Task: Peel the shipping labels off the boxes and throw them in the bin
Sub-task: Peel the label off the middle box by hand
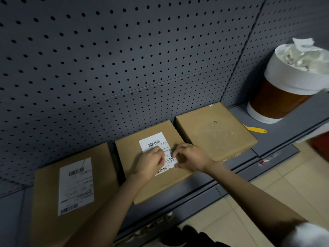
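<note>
At the centre of the frame, on a grey metal shelf (pixel 267 118) below a dark perforated back panel (pixel 124 59), lies the middle flat brown cardboard box (pixel 142 184) bearing a white paper shipping label with barcodes (pixel 153 142). The left hand (pixel 150 162) rests on the label with its fingers curled, holding it down. The right hand (pixel 191 156) pinches the label's right edge between thumb and fingertips.

The label is thin, light and floppy, and probably tears easily where the glue holds. A lifted corner or edge looks the best place to grip, pulled low and slowly along the box.

At lower left a second brown box (pixel 44 202) carries a whole white label (pixel 76 186). At right of centre a third brown box (pixel 215 131) shows a bare top. The brown-and-white lined bin holding crumpled paper (pixel 277 100) stands at upper right, with a yellow plastic scraper (pixel 255 129) just below it.
</note>
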